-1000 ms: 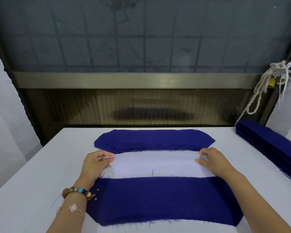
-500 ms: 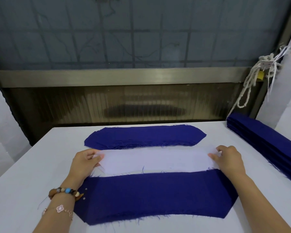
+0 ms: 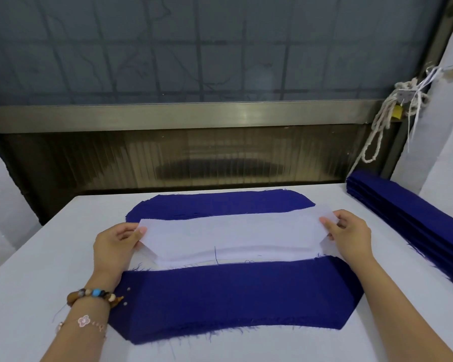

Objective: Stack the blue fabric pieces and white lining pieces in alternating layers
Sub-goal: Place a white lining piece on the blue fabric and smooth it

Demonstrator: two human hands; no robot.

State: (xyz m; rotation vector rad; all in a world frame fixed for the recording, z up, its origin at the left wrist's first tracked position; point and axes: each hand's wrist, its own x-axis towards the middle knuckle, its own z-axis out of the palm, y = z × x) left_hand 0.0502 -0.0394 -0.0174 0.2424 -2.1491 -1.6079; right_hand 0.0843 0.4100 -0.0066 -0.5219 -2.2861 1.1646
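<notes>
Since half a second back, both ends of the top white lining piece (image 3: 230,236) had come up off the white lining pile (image 3: 168,261); it had been lying flat, now it sagged in the middle between the hands.

Head view: left hand (image 3: 115,246) pinched the sheet's left end, thumb on top; right hand (image 3: 351,233) pinched the right end, fingers curled round the edge. Lifted sheet hung just above the pile, between the far blue stack (image 3: 220,205) and the near blue fabric piece (image 3: 233,296); the near piece lay flat on the table (image 3: 37,270), hem frayed. Side blue stack (image 3: 416,220) sat well apart at the right; beaded bracelet (image 3: 92,295) on the left wrist; loose blue thread (image 3: 216,254) at the sheet's near edge.

Risks, my read: sheet looked limp, so the sagging middle could drag and pull the next white layer along; uneven pull from one hand could skew it; the thread could get trapped between layers; landing off-register on the near blue piece would mean a redo.
</notes>
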